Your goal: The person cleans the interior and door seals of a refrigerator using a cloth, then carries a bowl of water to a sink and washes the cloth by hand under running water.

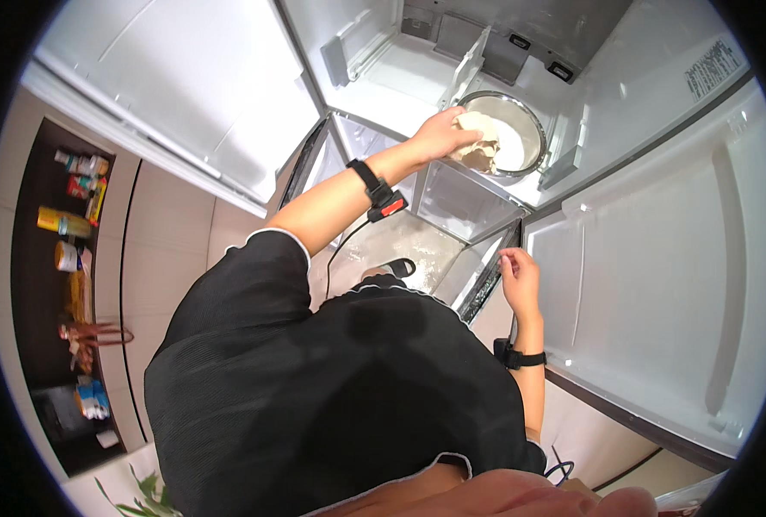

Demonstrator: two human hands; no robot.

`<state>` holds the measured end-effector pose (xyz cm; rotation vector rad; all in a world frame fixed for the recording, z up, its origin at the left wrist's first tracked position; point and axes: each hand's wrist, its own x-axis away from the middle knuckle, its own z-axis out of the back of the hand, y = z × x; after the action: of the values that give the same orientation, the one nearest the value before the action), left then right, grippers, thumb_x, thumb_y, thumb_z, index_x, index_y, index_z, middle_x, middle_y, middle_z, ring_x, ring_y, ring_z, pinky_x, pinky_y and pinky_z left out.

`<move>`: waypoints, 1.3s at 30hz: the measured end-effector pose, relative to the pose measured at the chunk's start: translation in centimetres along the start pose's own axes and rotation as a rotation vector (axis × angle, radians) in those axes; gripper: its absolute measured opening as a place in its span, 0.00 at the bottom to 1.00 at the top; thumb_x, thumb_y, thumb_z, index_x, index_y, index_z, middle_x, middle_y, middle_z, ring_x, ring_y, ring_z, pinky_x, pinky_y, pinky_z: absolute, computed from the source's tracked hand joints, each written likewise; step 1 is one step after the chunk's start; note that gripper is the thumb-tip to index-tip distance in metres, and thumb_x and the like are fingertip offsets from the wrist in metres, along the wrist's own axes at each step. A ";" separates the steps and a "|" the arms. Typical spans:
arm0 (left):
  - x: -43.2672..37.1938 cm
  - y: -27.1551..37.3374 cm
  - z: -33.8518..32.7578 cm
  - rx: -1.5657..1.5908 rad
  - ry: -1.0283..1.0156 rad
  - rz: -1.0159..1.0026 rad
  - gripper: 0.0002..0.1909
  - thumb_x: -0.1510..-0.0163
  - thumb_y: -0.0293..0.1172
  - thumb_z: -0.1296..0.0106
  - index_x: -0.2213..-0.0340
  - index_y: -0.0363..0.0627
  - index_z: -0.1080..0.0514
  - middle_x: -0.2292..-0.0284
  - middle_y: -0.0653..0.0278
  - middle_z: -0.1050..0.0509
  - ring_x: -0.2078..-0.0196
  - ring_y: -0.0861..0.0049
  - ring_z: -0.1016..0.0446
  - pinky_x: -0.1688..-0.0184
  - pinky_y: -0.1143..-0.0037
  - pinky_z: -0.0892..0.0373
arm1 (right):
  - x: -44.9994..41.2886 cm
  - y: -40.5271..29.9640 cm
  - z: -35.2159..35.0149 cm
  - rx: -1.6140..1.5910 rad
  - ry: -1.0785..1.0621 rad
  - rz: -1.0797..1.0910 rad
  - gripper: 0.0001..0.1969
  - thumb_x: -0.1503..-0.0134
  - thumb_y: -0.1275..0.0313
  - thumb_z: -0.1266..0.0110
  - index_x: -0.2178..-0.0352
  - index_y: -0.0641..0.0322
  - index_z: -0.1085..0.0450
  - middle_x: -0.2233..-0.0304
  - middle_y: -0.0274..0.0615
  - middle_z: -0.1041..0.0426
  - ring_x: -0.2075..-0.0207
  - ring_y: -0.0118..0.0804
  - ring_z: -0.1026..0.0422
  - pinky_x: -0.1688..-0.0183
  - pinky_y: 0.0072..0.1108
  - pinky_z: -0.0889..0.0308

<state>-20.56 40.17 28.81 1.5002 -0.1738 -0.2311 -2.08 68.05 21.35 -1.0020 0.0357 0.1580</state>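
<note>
My left hand [444, 134] grips a crumpled cream cloth [479, 132] over the near left rim of a round stainless-steel basin [534, 123]. The lower part of the cloth looks darker. Something whitish, perhaps liquid, shows in the basin, which stands inside an open refrigerator compartment [392, 71]. Beside the inner edge of the right refrigerator door [647, 278], my right hand [521, 274] is raised with loosely curled fingers. I see nothing in it. Each wrist wears a black strap with a small device.
An upright divider [467, 68] stands left of the basin. The left refrigerator door [182, 84] is swung wide. Below the compartment are clear drawer fronts [460, 197] and a wet-looking floor [415, 236]. A dark shelf niche [40, 284] with bottles and packets lies far left; plant leaves [144, 491] show at lower left.
</note>
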 end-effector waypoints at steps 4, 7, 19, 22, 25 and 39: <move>-8.7 -0.6 0.4 -0.191 -0.173 0.153 0.29 0.51 0.40 0.40 0.50 0.42 0.36 0.63 0.57 0.24 0.65 0.76 0.23 0.64 0.76 0.28 | -0.7 -0.7 0.1 0.087 0.067 -0.102 0.04 0.43 0.79 0.50 0.67 0.68 0.29 0.71 0.44 0.27 0.71 0.35 0.26 0.67 0.23 0.31; -16.7 -7.4 -0.2 -0.597 -0.229 -0.122 0.34 0.52 0.37 0.43 0.44 0.45 0.40 0.61 0.53 0.23 0.64 0.63 0.23 0.61 0.69 0.29 | -1.8 -1.2 0.1 0.132 0.106 -0.200 0.04 0.43 0.79 0.50 0.67 0.67 0.28 0.71 0.44 0.27 0.72 0.36 0.26 0.67 0.23 0.31; -25.9 -12.0 -6.4 -1.356 -1.164 0.201 0.55 0.67 0.40 0.30 0.37 0.65 0.46 0.36 0.45 0.54 0.43 0.48 0.35 0.45 0.60 0.33 | -1.7 -1.3 -1.0 0.202 0.338 -0.500 0.05 0.43 0.81 0.50 0.67 0.66 0.28 0.70 0.46 0.26 0.71 0.38 0.25 0.69 0.24 0.31; -24.1 -10.5 -6.9 -1.466 -1.048 0.099 0.55 0.69 0.37 0.29 0.38 0.60 0.45 0.40 0.47 0.47 0.44 0.46 0.35 0.45 0.59 0.33 | -1.4 -1.7 -1.2 0.212 0.375 -0.547 0.05 0.43 0.81 0.50 0.67 0.66 0.28 0.70 0.45 0.26 0.72 0.36 0.26 0.70 0.23 0.32; -25.0 -12.8 -7.7 -1.668 -1.120 -0.080 0.52 0.64 0.34 0.31 0.38 0.53 0.46 0.41 0.48 0.45 0.41 0.45 0.40 0.48 0.62 0.30 | -1.9 -2.3 -1.4 0.225 0.377 -0.605 0.05 0.43 0.81 0.50 0.67 0.66 0.28 0.71 0.45 0.26 0.73 0.36 0.26 0.70 0.23 0.32; -29.1 -17.5 -5.3 -0.373 -0.454 0.248 0.15 0.60 0.34 0.41 0.71 0.34 0.22 0.73 0.49 0.22 0.70 0.61 0.22 0.65 0.69 0.27 | -4.3 3.1 -0.6 0.221 0.285 -0.535 0.04 0.45 0.81 0.48 0.67 0.66 0.27 0.73 0.47 0.25 0.75 0.37 0.27 0.70 0.24 0.33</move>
<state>-48.06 51.87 11.88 1.0267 -0.6415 -0.3797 -6.80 68.68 18.85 -0.7766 0.0431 -0.4698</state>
